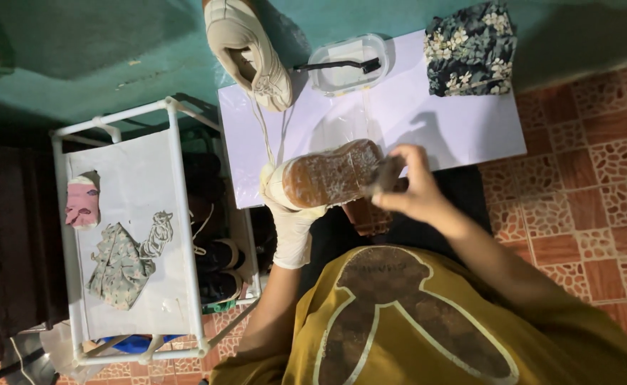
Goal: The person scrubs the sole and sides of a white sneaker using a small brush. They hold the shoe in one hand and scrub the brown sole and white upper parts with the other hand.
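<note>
The gloved left hand (290,214) wraps closed around a shoe (328,173), sole up, over the white board (470,135)'s near edge. The right hand (415,187) pinches what looks like a brush at its heel; a slip could drop it. Beyond stands a second shoe (249,50).

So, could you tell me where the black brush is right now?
In the head view, the black brush lies across the clear plastic tub on the white board, between the beige shoe and the floral cloth.
</note>
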